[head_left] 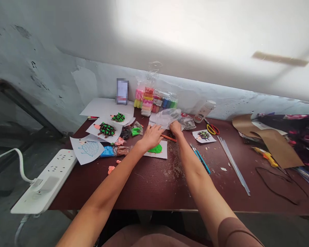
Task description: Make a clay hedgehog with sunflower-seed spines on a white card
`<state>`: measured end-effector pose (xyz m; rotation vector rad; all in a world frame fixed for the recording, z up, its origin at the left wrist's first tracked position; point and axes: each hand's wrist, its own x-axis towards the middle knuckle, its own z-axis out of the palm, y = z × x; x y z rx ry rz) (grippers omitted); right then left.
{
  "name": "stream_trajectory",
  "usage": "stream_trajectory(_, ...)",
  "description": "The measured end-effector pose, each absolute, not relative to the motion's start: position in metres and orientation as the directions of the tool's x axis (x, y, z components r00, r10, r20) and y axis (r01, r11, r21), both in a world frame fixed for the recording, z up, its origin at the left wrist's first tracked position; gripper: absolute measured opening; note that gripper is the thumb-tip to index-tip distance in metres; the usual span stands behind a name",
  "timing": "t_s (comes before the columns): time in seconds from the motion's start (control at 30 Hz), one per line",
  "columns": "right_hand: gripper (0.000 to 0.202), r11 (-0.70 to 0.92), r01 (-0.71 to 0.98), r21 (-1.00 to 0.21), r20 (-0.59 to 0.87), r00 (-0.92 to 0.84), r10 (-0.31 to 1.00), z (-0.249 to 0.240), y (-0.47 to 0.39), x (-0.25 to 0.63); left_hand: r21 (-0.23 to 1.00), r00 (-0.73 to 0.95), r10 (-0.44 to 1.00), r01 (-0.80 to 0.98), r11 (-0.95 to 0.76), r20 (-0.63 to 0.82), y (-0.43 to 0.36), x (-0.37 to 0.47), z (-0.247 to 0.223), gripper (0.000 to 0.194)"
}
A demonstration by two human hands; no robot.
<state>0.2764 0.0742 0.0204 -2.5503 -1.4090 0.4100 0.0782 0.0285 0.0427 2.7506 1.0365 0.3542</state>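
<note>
My left hand (152,134) rests palm down at the edge of a white sheet, its fingers apart and slightly bent. Just below it, a card with a green clay shape (155,149) is partly covered by my wrist. My right hand (175,127) is closed at the crumpled clear plastic bag (167,116), its fingertips hidden; it seems to grip the bag's edge. An orange clay-tool-like stick (169,138) lies on the table between both hands. Left of my left hand are an opened pack of green clay (136,129) and a dark clay pack (126,132).
Clay hedgehog pictures (106,130) and a blue hedgehog drawing (90,149) lie left. Coloured clay packs (148,101), a phone (122,91) and a bottle (205,111) stand behind. Scissors (212,129), brushes (202,159), glue sticks (233,164) and a glue gun (266,156) are right; a power strip (45,180) is left.
</note>
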Motion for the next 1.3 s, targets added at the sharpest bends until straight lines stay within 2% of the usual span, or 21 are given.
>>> stream_trajectory(0.2,0.042,-0.518,0.803,-0.296,-0.104,0.512,0.853,0.030,0.065,0.284,0.315,0.695,0.686,0.615,-0.723,0.217,0.014,0.059,0.026,0.034)
stream_trajectory(0.43,0.048,-0.540,0.802,-0.257,0.023,0.563,0.826,0.046,-0.002,0.294,0.433,0.618,0.745,0.616,-0.658,0.251,0.011,0.046,0.011,0.035)
stream_trajectory(0.73,0.027,-0.498,0.840,-0.213,-0.096,0.490,0.867,0.030,-0.059,0.267,0.520,0.549,0.786,0.600,-0.608,0.286,0.012,0.026,0.000,0.031)
stream_trajectory(0.83,0.024,-0.463,0.852,-0.246,-0.116,0.448,0.886,0.029,-0.065,0.261,0.532,0.525,0.806,0.615,-0.582,0.275,0.013,0.020,-0.005,0.031)
stream_trajectory(0.93,0.030,-0.436,0.845,-0.309,-0.108,0.425,0.899,0.030,-0.070,0.265,0.520,0.516,0.814,0.634,-0.572,0.267,0.014,0.016,-0.010,0.031)
stream_trajectory(1.13,0.044,-0.474,0.758,-0.447,-0.044,0.511,0.859,0.025,-0.075,0.280,0.491,0.520,0.815,0.656,-0.573,0.256,0.017,0.015,-0.017,0.031)
stream_trajectory(1.3,0.040,-0.439,0.795,-0.418,0.055,0.505,0.862,0.020,-0.072,0.279,0.482,0.518,0.824,0.675,-0.559,0.231,0.019,0.012,-0.022,0.032)
